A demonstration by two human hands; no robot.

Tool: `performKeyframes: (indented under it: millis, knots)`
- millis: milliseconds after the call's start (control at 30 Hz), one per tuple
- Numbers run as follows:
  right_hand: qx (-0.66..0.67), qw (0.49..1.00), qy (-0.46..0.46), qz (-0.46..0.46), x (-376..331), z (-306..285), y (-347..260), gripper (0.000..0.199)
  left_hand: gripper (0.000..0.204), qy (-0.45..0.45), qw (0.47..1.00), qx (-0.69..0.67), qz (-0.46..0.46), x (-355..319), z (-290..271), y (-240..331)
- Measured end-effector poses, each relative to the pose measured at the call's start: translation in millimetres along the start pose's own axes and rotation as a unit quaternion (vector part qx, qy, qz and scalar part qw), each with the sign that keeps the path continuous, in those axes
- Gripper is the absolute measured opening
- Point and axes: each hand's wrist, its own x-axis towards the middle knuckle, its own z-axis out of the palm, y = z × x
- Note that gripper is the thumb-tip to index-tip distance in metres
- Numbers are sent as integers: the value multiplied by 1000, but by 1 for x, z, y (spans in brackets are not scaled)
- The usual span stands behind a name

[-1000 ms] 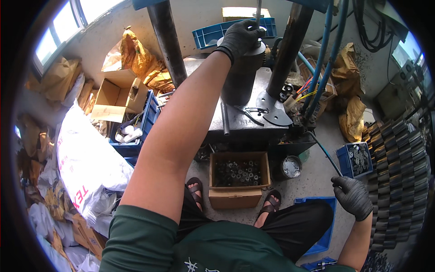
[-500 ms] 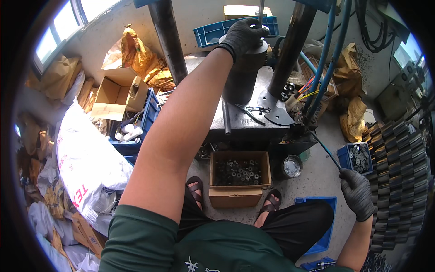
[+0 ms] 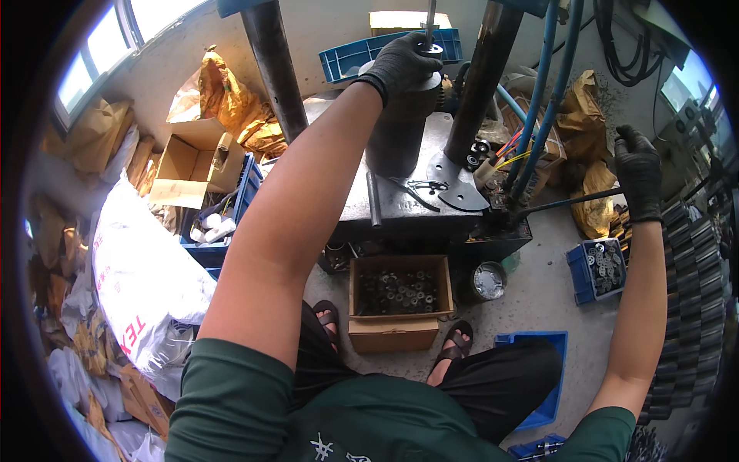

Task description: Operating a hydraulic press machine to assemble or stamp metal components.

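Note:
My left hand [image 3: 402,66], in a dark glove, reaches to the top of a thick dark metal cylinder [image 3: 397,142] on the press table [image 3: 350,196]. Its fingers close round a small round metal part [image 3: 429,51] there, under a thin upright rod [image 3: 432,17]. At the right my gloved right hand [image 3: 639,173] is raised, fingers stretched upward. The dark lever [image 3: 570,202] runs from the machine to the palm's edge and seems to touch it. A loose metal bar [image 3: 374,200], a thin curved strip [image 3: 416,194] and a slotted curved plate [image 3: 462,189] lie on the table.
Two dark columns [image 3: 275,69] flank the cylinder. Below stands a cardboard box [image 3: 400,327] of small metal rings, beside a metal can [image 3: 489,281]. A blue bin [image 3: 583,273] of round parts and stacked metal pieces [image 3: 685,316] stand right. A white sack [image 3: 146,269] lies left.
My right hand has risen from low on the lever, and its fingers have opened. The lever has swung up toward level. My left hand stays at the cylinder's top; the view has shifted slightly.

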Motion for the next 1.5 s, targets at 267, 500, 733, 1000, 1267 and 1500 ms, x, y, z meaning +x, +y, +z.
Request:
performKeyframes:
  millis: [267,500,733,1000,1267,1500]
  knots:
    - [-71,991,-90,75,12,-4,-15,48,51,69,995,12,73,-31,-4,30]
    - [-75,995,-70,1,-38,-34,-32,48,61,31,983,29,179,-201,-1,101]
    - [3,964,-107,-242,-158,-80,-110,41,65,-109,971,-196,79,-292,6,112]
    - [630,523,-431,378,-240,9,-210,84,80,-154,957,-171,175,-300,17,100]
    - [739,299,-328,506,-273,66,-235,74,63,-289,934,-178,107,-313,19,96]
    - [708,329,-324,535,-269,81,-245,75,50,-365,809,-410,-209,-303,9,73]
